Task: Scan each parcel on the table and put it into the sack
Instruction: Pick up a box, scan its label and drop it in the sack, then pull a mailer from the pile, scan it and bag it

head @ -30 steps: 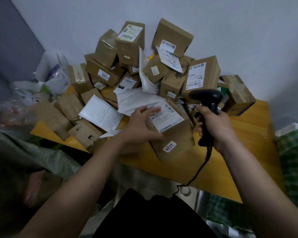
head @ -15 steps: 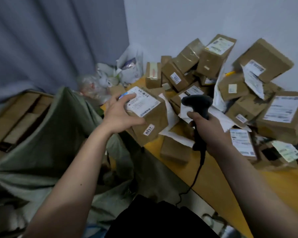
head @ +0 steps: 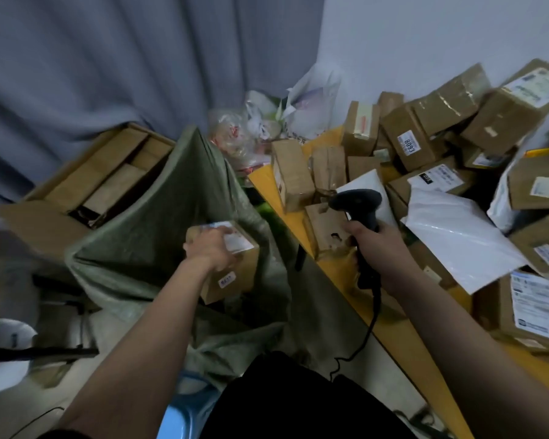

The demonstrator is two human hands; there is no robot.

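Observation:
My left hand [head: 210, 250] grips a brown cardboard parcel [head: 235, 274] with a white label on top, holding it over the open mouth of the green woven sack [head: 159, 223] beside the table. My right hand [head: 379, 245] holds a black corded barcode scanner [head: 357, 201] upright above the table's left edge. A heap of brown boxes [head: 415, 144] and white mailer bags [head: 457, 239] covers the yellow table [head: 425, 353] to the right.
An open cardboard carton [head: 102, 175] stands behind the sack against a grey curtain. Plastic bags [head: 301, 112] lie at the table's far corner. A white bucket [head: 4, 346] sits at lower left. The scanner's cable [head: 362, 340] hangs down past the table edge.
My left hand lifted the parcel off the table and carried it left and down over the sack. My view swung left. The scanner hand stayed near the table edge.

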